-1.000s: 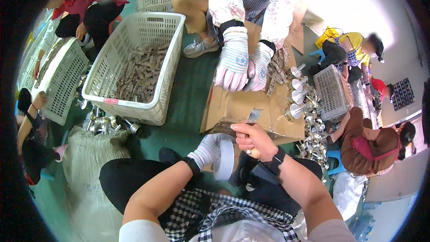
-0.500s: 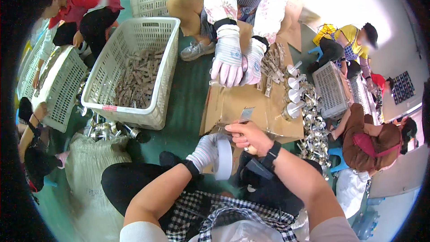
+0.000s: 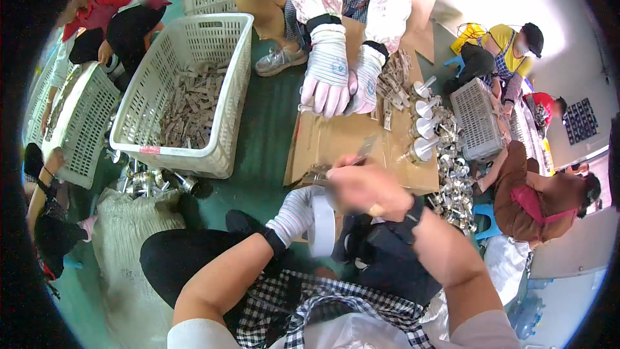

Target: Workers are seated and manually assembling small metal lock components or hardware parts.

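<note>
My left hand [image 3: 294,212], in a striped glove, is closed at a white ring-shaped roll, apparently tape [image 3: 321,227]; its fingertips are partly hidden. My bare right hand [image 3: 369,187] is smeared by motion just above and right of it, its fingers curled in. A flat metal blade [image 3: 366,147] sticks up from this hand and a pale handle end [image 3: 376,210] shows below, so it grips a flat-bladed tool. Beneath lies a cardboard sheet [image 3: 323,148]. Opposite, a person's gloved hands [image 3: 342,87] rest together over its far edge.
A white crate [image 3: 223,155] of flat metal strips [image 3: 194,106] stands to the left. Strips and round-headed metal parts [image 3: 423,129] lie at the cardboard's right. A woven sack [image 3: 132,258] sits at left. Several people work around, among them one in brown [image 3: 536,197].
My right hand has shifted slightly right and the blade has swung with it, tilting right. The left hand with the roll stays nearly in place. The whole view has shifted slightly.
</note>
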Demonstrator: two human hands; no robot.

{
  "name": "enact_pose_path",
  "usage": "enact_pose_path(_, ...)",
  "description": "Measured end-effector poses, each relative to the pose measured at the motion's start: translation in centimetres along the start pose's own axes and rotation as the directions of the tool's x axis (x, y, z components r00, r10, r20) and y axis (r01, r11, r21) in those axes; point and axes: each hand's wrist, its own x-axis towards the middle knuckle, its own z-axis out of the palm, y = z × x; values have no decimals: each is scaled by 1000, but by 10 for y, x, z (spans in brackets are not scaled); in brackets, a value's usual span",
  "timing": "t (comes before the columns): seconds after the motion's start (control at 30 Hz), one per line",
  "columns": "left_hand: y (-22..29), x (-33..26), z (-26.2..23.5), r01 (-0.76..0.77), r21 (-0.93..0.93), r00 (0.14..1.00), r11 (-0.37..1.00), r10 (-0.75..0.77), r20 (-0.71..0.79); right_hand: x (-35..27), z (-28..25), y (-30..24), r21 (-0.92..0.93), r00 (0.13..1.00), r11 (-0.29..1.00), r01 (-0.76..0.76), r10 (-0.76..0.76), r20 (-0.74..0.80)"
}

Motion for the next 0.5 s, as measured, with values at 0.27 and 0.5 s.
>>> enact_pose_path(0.27,-77,-25,-32,-91,564,995,821,54,82,1,-26,26,-154,991,980,-128,119,-68)
enact_pose_path(0.5,41,-19,39,266,-266,959,926,-283,-25,-46,-31,-20,-160,985,984,79,-102,-140)
